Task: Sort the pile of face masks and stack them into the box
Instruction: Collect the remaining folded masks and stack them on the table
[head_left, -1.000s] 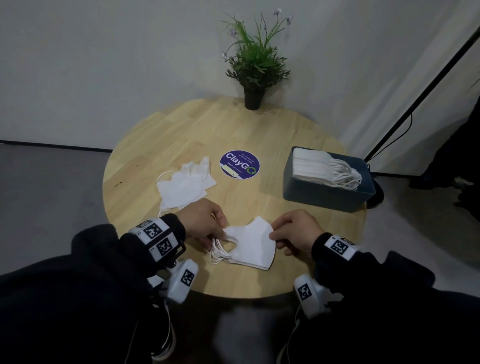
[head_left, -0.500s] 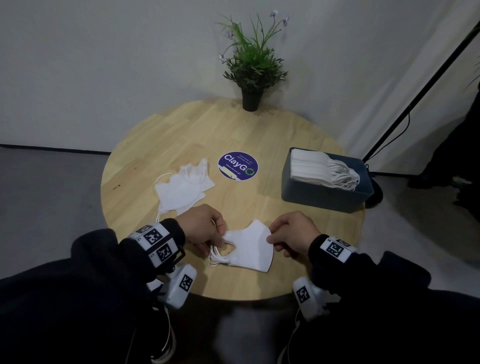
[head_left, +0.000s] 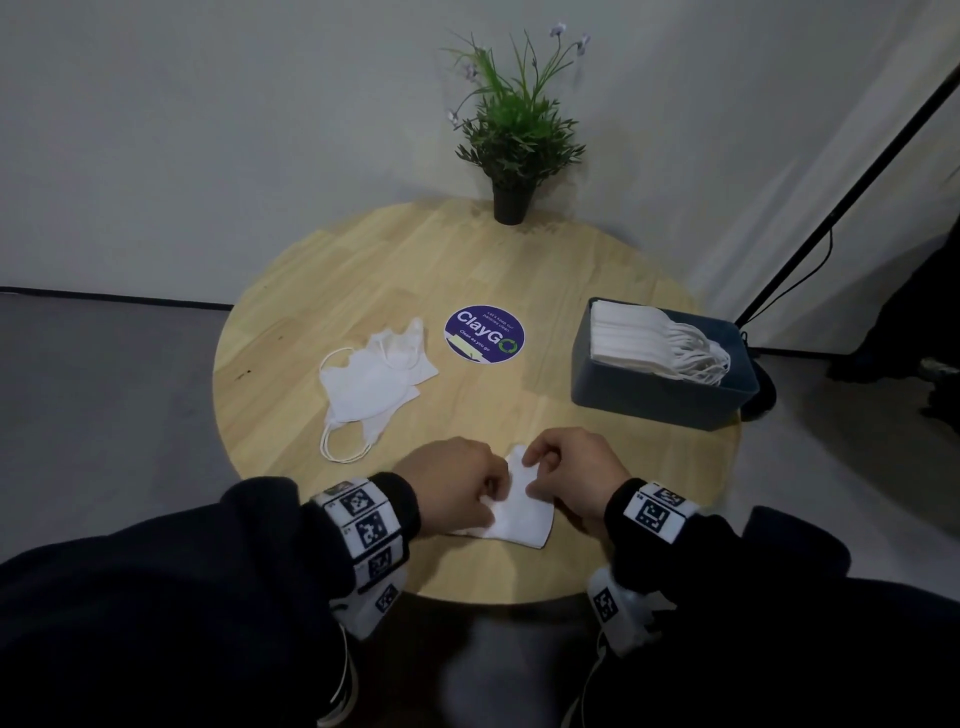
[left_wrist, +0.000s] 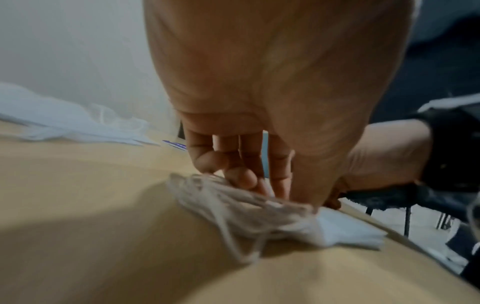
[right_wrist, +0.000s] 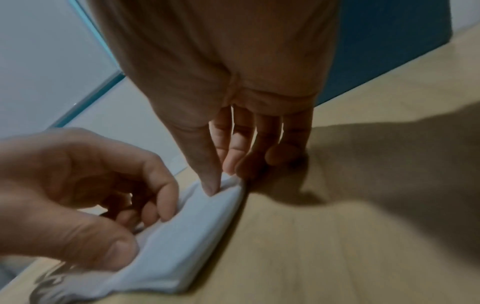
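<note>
- A small stack of white masks lies flat near the front edge of the round wooden tabletop, between the two hands.
- The left hand covers the stack's left end; in the left wrist view its thumb and curled fingers clamp down on the bunched ear loops and the masks' edge.
- The right hand sits at the stack's right side; the right wrist view shows its thumb and forefinger pinching the far corner of the masks, the other fingers bent toward the wood.
- Both hands are close together, the visible strip of mask fabric lying between them.
- A loose pile of masks, ear loops trailing toward the front, lies left of centre, well apart from the hands.
- The dark blue box stands on the right side of the tabletop, with a row of stacked masks inside, their loops hanging toward the box's right end.
- A round purple sticker marked "ClayGo" sits between the loose pile and the box.
- A potted plant stands at the far edge, by the wall.
- Dark sleeves and patterned wristbands cover both wrists.
</note>
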